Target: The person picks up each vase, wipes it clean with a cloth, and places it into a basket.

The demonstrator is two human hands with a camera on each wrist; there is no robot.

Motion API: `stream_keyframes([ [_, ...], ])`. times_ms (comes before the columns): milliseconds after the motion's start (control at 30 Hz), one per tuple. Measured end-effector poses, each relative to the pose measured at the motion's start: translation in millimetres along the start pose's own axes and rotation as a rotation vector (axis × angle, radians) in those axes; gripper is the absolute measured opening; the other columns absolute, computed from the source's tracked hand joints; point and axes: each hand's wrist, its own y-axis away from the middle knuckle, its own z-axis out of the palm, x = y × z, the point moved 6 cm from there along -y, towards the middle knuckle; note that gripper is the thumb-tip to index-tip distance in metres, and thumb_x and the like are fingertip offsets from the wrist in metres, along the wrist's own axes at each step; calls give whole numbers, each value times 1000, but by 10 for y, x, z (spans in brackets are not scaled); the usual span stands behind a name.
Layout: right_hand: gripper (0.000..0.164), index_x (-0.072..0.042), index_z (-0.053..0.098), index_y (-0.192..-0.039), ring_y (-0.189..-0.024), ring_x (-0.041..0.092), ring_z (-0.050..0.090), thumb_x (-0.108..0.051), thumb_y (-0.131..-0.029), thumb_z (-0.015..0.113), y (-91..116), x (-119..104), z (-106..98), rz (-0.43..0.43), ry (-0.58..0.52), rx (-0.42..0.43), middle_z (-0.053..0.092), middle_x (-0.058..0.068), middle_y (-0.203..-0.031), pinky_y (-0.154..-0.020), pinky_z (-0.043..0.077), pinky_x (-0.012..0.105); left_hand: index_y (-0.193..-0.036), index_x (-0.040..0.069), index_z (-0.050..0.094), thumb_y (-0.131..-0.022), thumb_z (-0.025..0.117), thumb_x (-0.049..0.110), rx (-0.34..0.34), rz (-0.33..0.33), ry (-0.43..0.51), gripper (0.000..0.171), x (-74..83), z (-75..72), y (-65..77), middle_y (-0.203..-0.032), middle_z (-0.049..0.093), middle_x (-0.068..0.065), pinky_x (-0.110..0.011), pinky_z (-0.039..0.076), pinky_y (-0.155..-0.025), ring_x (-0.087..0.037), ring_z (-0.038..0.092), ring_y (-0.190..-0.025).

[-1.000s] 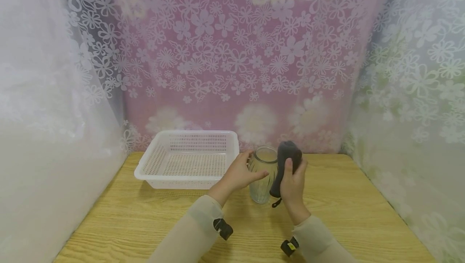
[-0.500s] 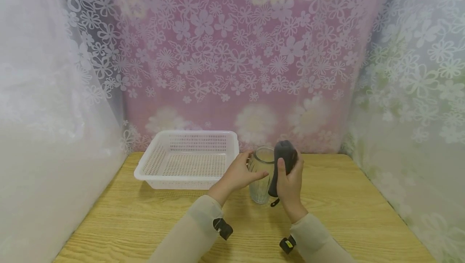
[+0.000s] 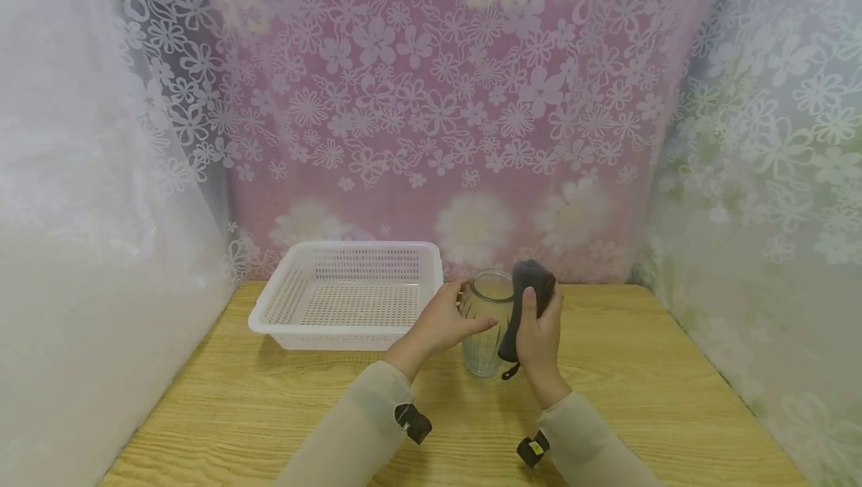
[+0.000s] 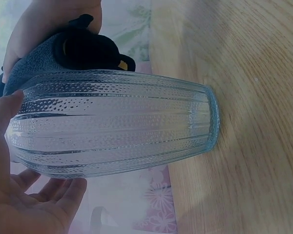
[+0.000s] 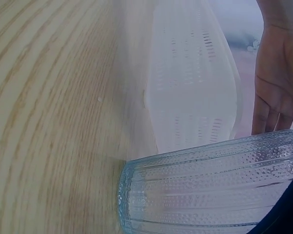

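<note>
"While the left hand (image 3: 439, 322) curls round the glass jar (image 4: 117, 124), what's the right hand (image 3: 541, 339) doing?"
"Gripping a dark cloth (image 3: 529, 276) beside it, near the table's (image 3: 296, 412) back edge. Maybe wiping; next needs steady holding."

Head view: soft, even light, moderate brightness, low contrast with slight haze. Can't pin the source. Left curtain (image 3: 74, 173) is palest, with a faint sheen. Soft shadow under the white basket (image 3: 337, 329) on the table (image 3: 296, 412). Lettering and big flowers on the pink curtain (image 3: 417, 206) are fuzzy; the small pattern reads sharper. Left wrist: cool cast, upper-left background near blown out, glints on the ridges of the glass jar (image 4: 112, 126), dark cloth item (image 4: 88, 51) near black in places. Right wrist: bluish, basket washed out, blurry grey shadow band beside it, black lower-right corner.
</note>
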Motion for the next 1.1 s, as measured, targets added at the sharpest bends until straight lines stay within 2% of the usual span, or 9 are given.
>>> stream_keyframes([
  [333,44,7,32,-142,-83,18,50,-23,-110,37,-49,63,-8,93,10,-20,50,14,-104,-69,46,25,-155,16,36,-81,76,61,-5,-1,13,96,10,-9,7,-150,45,-9,-49,47,-101,-28,49,-131],
  [433,44,6,32,-141,-83,17,50,-23,-110,36,-64,106,-8,104,3,-23,50,14,-105,-70,45,24,-156,15,35,-81,76,60,-4,1,18,96,9,-5,4,-150,44,-9,-50,47,-102,-29,48,-131],
  [633,48,-4,30,-145,-90,20,48,-36,-110,34,-132,437,15,151,-43,-44,47,12,-113,-74,44,27,-155,16,36,-82,76,60,8,4,10,94,-1,3,3,-148,46,-9,-50,48,-101,-29,49,-130],
  [767,53,-7,28,-147,-97,21,47,-43,-109,34,-147,565,21,171,-57,-42,47,13,-119,-80,43,30,-155,16,36,-81,75,62,16,0,-7,96,-9,4,12,-147,47,-9,-49,48,-100,-28,50,-129],
  [900,54,-10,23,-152,-113,27,45,-42,-109,33,-143,611,18,205,-81,-55,43,17,-132,-95,39,38,-155,15,36,-82,75,62,20,6,-8,95,3,0,16,-146,47,-10,-49,48,-101,-28,50,-129],
  [1033,57,-11,14,-157,-136,35,35,-37,-110,33,-141,642,14,227,-108,-79,33,20,-150,-113,30,50,-155,14,35,-82,74,62,17,7,-11,96,17,-6,23,-147,46,-10,-49,47,-102,-28,50,-130],
  [1100,59,-11,11,-158,-143,37,28,-38,-110,33,-135,650,16,232,-108,-87,28,20,-156,-117,24,53,-155,14,35,-82,74,62,17,6,-14,96,18,-6,25,-147,46,-10,-49,47,-102,-28,50,-129],
])
